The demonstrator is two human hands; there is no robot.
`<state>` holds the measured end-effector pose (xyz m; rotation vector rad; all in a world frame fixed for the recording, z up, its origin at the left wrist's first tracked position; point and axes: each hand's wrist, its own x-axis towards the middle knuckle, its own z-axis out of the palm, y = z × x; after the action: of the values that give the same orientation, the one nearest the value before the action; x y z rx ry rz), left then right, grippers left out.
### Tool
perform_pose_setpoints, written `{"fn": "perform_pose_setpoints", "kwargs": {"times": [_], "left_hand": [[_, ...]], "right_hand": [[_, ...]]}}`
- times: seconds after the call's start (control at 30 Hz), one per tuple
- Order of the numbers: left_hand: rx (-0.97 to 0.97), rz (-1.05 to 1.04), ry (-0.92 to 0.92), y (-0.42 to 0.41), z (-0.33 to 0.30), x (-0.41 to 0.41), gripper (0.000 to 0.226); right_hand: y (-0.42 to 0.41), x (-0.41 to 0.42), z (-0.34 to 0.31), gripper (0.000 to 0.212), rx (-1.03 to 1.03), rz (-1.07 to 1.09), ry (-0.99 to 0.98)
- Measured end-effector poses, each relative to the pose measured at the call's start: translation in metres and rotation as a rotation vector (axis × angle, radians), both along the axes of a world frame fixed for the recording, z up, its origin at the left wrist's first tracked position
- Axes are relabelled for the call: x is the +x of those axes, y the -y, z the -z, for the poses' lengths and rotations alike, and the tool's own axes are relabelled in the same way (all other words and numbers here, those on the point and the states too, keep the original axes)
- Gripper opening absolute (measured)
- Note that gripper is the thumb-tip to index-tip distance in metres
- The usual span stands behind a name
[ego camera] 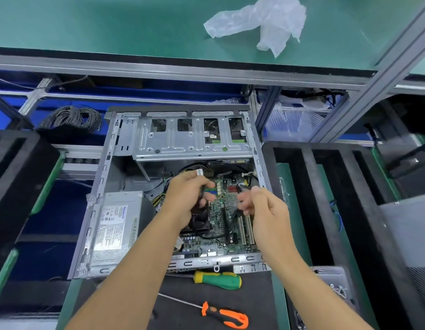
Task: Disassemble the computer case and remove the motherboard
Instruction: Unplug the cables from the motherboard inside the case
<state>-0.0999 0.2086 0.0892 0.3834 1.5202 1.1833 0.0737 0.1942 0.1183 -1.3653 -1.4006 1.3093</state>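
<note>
Both hands, left (186, 196) and right (261, 206), pinch black cables (202, 186) above the motherboard (221, 210); power supply label (111, 225) unreadable

A green shelf (111, 25) on a grey metal frame (383, 75) spans the top. Below the shelf lie blue bins (63, 108); black foam racks (325, 198) stand lower, at both sides.

Bench mat (254, 303): case (144, 144) (open), screwdrivers (218, 279).
</note>
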Motion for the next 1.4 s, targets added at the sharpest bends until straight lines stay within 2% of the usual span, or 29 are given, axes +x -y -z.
{"fn": "perform_pose_setpoints", "kwargs": {"times": [0.13,0.27,0.37,0.43,0.5,0.57,0.63,0.7,0.8,0.87,0.93,1.0,1.13,1.3,1.4], "left_hand": [[-0.067,0.029,-0.182,0.015,0.005,-0.029,0.021],[-0.098,0.062,-0.211,0.024,0.004,-0.037,0.025],[-0.07,0.065,-0.233,0.023,0.0,-0.034,0.019],[-0.058,0.048,-0.226,0.02,-0.004,-0.033,0.019],[-0.068,0.068,-0.286,0.018,-0.005,-0.033,0.027],[-0.105,0.195,-0.576,0.017,-0.004,-0.034,0.033],[-0.121,0.323,-0.939,0.012,-0.002,-0.034,0.039],[-0.089,0.389,-1.065,0.002,-0.001,-0.032,0.048],[-0.123,0.572,-0.986,-0.012,0.004,-0.031,0.059],[-0.165,0.604,-0.894,-0.02,0.008,-0.032,0.048],[-0.201,0.602,-0.957,-0.029,0.012,-0.034,0.031],[-0.223,0.622,-1.094,-0.039,0.02,-0.036,0.035],[-0.197,0.569,-1.049,-0.055,0.032,-0.038,0.048],[-0.321,0.751,-1.114,-0.077,0.042,-0.045,0.05],[-0.366,0.863,-1.122,-0.086,0.046,-0.047,0.041]], "right_hand": [[-0.004,-0.01,0.002,0.035,-0.106,-0.051,0.079],[-0.012,-0.032,0.01,0.022,-0.187,-0.17,0.194],[-0.021,-0.043,0.017,0.034,-0.166,-0.222,0.291],[-0.028,-0.048,0.021,0.037,-0.07,-0.251,0.453],[-0.037,-0.052,0.024,0.039,0.093,-0.327,0.751],[-0.046,-0.054,0.026,0.041,0.257,-0.419,1.027],[-0.051,-0.054,0.027,0.039,0.321,-0.481,1.173],[-0.052,-0.052,0.029,0.032,0.301,-0.519,1.25],[-0.051,-0.046,0.034,0.029,0.261,-0.543,1.296],[-0.051,-0.044,0.038,0.029,0.263,-0.544,1.298],[-0.052,-0.043,0.041,0.028,0.248,-0.517,1.253],[-0.052,-0.044,0.043,0.026,0.237,-0.483,1.2],[-0.054,-0.045,0.045,0.027,0.228,-0.462,1.138],[-0.056,-0.046,0.048,0.028,0.245,-0.461,1.116],[-0.057,-0.046,0.048,0.028,0.243,-0.458,1.105]]}}
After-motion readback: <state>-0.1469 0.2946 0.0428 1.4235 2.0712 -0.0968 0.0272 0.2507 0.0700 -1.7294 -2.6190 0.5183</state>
